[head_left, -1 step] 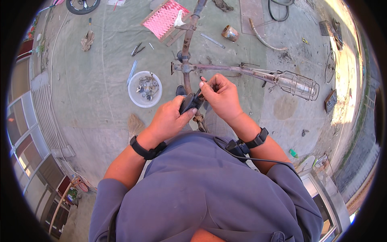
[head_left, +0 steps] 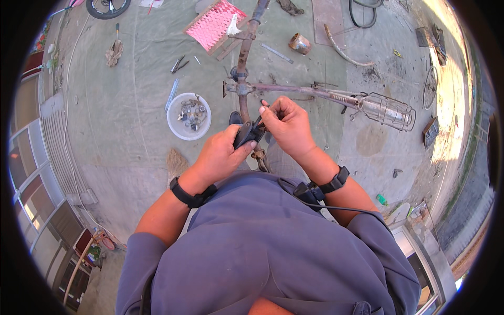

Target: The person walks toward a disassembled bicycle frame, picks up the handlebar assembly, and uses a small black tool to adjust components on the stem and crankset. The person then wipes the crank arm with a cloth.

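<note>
My left hand (head_left: 223, 155) is closed around a black part (head_left: 245, 134) with a smooth, flat side; its exact kind I cannot make out. Against the far right end of that part, my right hand (head_left: 289, 126) has thumb and fingers pinched together. A thin dark piece shows at its fingertips, too small to name. Both hands are over a worn, rusty bicycle frame (head_left: 243, 58), whose tubes run away from me and off to the right. At its right end is a wire rack (head_left: 388, 111).
To the left of the frame, a white bowl (head_left: 172, 126) holds several small metal parts. Pliers (head_left: 179, 65), a pink woven panel (head_left: 216, 25) and a rusty can (head_left: 300, 43) lie farther off. A brush-like bundle (head_left: 177, 161) is near my left wrist.
</note>
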A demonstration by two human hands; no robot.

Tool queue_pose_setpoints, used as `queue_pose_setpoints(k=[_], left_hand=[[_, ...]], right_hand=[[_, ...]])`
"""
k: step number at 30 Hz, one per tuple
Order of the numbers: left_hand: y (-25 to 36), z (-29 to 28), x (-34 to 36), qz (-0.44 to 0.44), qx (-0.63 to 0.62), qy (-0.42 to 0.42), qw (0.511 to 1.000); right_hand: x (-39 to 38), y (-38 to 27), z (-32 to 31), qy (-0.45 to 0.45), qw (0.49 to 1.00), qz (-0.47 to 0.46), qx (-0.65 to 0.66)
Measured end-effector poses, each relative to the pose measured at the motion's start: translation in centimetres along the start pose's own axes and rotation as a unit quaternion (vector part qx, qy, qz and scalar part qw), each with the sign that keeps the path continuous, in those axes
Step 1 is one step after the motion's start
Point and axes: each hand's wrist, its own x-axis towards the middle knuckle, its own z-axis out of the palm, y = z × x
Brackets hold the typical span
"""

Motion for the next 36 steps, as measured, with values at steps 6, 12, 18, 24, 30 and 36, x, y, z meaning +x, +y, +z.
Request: queue_pose_setpoints(k=[6,12,18,24,30,36], left_hand=[[0.4,0.1,0.0,0.021,-0.072,0.045,0.996],[0.9,-0.4,-0.1,0.0,-0.098,0.032,0.995],[1.0,-0.5,-0.5,0.053,-0.019,0.027,0.998],[1.9,-0.7,-0.9,0.137,0.021,0.032,0.99],[1.5,-1.0,-1.1,0.177,0.067,0.031,0.981],[1.5,-1.0,-1.2,0.225,0.07,0.02,0.972]], right_hand=[[-0.7,-1.3,0.0,-0.057,0.986,0.037,0.152],[-0.5,-1.7,0.0,-0.075,0.961,0.093,0.251],[0.1,-1.4,0.2,-0.056,0.947,0.144,0.283],[0.2,-1.8,0.7,-0.082,0.919,0.177,0.342],[-0.3,-1.6,0.1,-0.136,0.879,0.216,0.402],[0.0,-0.2,-0.3,-0.22,0.85,0.199,0.436]])
